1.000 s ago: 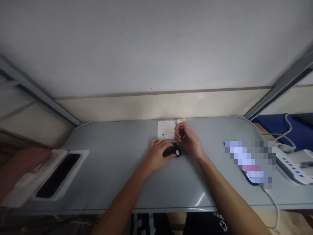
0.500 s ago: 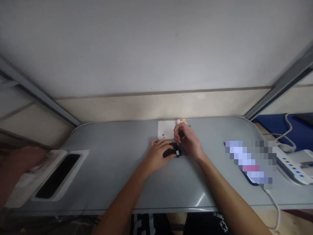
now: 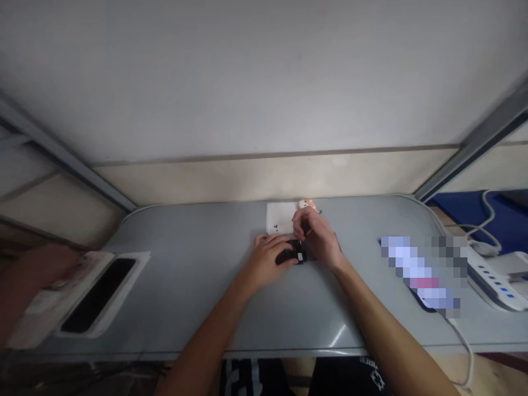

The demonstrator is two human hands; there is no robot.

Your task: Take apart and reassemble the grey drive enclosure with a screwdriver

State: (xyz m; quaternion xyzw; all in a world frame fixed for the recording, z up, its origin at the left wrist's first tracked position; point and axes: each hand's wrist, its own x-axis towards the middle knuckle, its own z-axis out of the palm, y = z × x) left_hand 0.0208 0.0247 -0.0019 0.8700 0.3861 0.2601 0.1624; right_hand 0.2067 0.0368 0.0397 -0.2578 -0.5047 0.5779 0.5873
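Observation:
My left hand [image 3: 270,258] lies low on the desk, its fingers and thumb curled round a small black object [image 3: 294,253] with a white label. My right hand [image 3: 317,237] is raised just beside and over it, fingers closed in a pinch. Something dark with a hint of yellow shows inside that grip, mostly hidden by the fingers. Beneath the right wrist, part of a dark flat thing [image 3: 312,254] is visible. Behind both hands is a white sheet or card [image 3: 280,216] with small dark marks. An orange and white item [image 3: 307,204] sits at its right end, partly covered by the right hand.
At the left, another person's hand [image 3: 45,269] rests over papers, near a black phone [image 3: 99,295] on a white sheet. To the right lie a blurred-out phone [image 3: 427,304] with a white cable [image 3: 466,346] and a white power strip [image 3: 495,283]. A wall stands behind the grey desk [image 3: 185,264].
Both hands stay almost where they were. The black object seems to have shifted very slightly; otherwise the view has hardly moved.

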